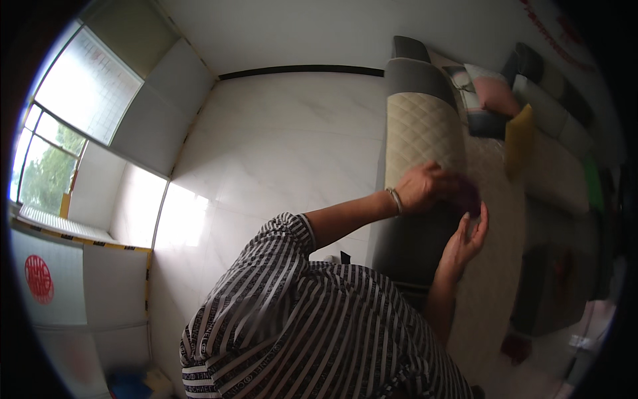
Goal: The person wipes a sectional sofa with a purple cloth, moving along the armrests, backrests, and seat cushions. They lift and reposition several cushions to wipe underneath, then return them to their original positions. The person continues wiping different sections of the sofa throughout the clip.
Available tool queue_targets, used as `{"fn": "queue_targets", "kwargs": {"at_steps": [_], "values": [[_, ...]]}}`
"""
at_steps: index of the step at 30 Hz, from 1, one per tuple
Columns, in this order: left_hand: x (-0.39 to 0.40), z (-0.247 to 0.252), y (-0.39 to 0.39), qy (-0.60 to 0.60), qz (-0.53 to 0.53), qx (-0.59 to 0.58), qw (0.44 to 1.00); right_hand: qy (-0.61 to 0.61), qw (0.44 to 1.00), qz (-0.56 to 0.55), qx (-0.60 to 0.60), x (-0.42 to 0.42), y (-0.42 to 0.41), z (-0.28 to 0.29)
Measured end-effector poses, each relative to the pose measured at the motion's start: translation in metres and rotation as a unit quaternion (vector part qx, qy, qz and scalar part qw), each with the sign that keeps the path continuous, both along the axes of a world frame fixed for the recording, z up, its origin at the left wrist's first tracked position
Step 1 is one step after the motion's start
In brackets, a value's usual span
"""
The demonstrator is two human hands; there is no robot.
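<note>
My left hand (419, 187), with a light bangle at the wrist, is closed on a dark purple item (466, 194), blurred and soft-looking, perhaps cloth. The fingertips and thumb of my right hand (466, 239) are at the item's lower edge, one on each side of it. Both hands are above a sofa whose near section has a cream quilted panel (423, 129) between dark grey parts (408, 244). What the item is cannot be told.
A pink cushion (494, 96), a yellow cushion (519, 142) and a dark-and-light cushion (486, 122) lie on the sofa beyond my hands. A dark grey padded piece (548, 294) stands at the right. Pale tiled floor (279, 144) and a window (52, 154) are at the left.
</note>
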State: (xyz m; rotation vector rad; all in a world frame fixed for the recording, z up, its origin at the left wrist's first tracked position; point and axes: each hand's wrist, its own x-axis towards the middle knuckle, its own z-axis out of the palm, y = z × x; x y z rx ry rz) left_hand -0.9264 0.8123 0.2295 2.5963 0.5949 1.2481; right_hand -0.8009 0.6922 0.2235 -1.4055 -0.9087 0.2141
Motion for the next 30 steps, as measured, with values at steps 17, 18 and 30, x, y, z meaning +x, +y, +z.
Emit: {"fn": "queue_targets", "kwargs": {"at_steps": [17,18,30], "values": [[-0.012,-0.004,0.082,-0.060,0.160,-0.073,0.983,-0.124,0.988,0.024,-0.088,-0.008,-0.009,-0.017],[-0.006,-0.005,0.066,-0.051,0.106,-0.072,0.990,-0.126,0.988,0.024,-0.085,-0.008,-0.009,-0.020],[0.019,-0.005,0.113,0.052,0.041,0.004,0.998,-0.132,0.985,0.021,-0.112,-0.010,-0.014,-0.011]]}}
